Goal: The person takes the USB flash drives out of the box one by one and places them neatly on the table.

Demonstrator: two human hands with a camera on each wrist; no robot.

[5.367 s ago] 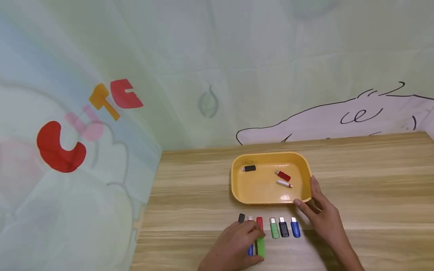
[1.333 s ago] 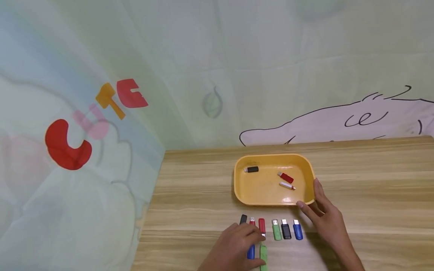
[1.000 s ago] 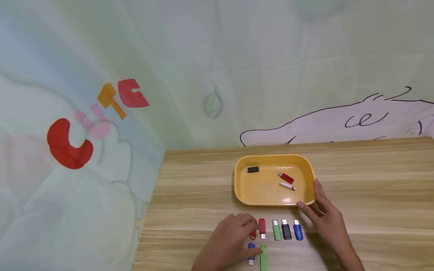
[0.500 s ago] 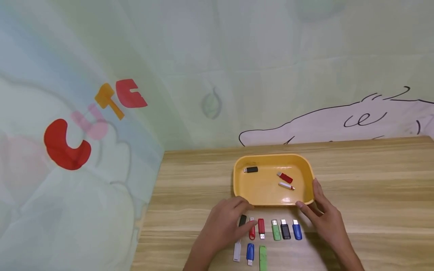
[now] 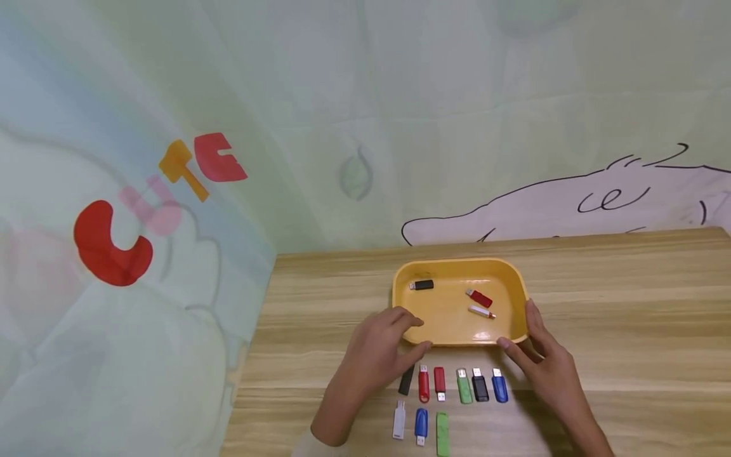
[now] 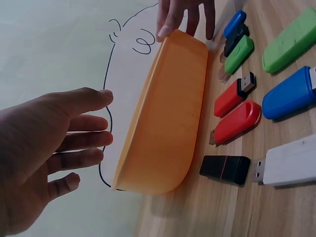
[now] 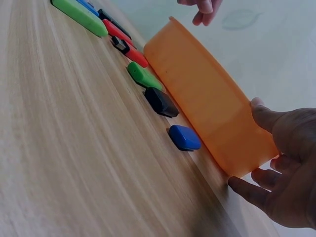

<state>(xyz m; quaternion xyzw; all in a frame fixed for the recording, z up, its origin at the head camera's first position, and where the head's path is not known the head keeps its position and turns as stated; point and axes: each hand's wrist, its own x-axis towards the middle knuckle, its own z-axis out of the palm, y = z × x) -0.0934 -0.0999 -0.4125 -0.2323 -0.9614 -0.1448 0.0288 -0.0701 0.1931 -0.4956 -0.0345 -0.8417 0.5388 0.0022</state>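
Note:
A yellow plastic tray (image 5: 445, 325) holds a black USB stick (image 5: 422, 285), a red USB stick (image 5: 479, 298) and a white one with a red end (image 5: 482, 311). My left hand (image 5: 374, 349) hovers over the tray's front left corner; in the left wrist view its loosely bent fingers are apart from the tray and hold nothing. With thumb on the front rim and fingers along the right side, my right hand (image 5: 548, 371) grips the tray's front right corner. The right wrist view shows that thumb on the rim of the tray (image 7: 207, 94).
Several USB sticks lie in front of the tray: black, red, another red, green (image 5: 464, 386), black (image 5: 480, 385) and blue (image 5: 499, 386). Nearer me are a white (image 5: 399, 420), a blue (image 5: 421, 426) and a green stick (image 5: 442, 434). A printed cloth backs the wooden table (image 5: 628, 304).
My left hand has left the row of USB sticks and risen to the tray's left corner, uncovering the sticks below. The green stick lies lower than in the oldest frame. My right hand stays put.

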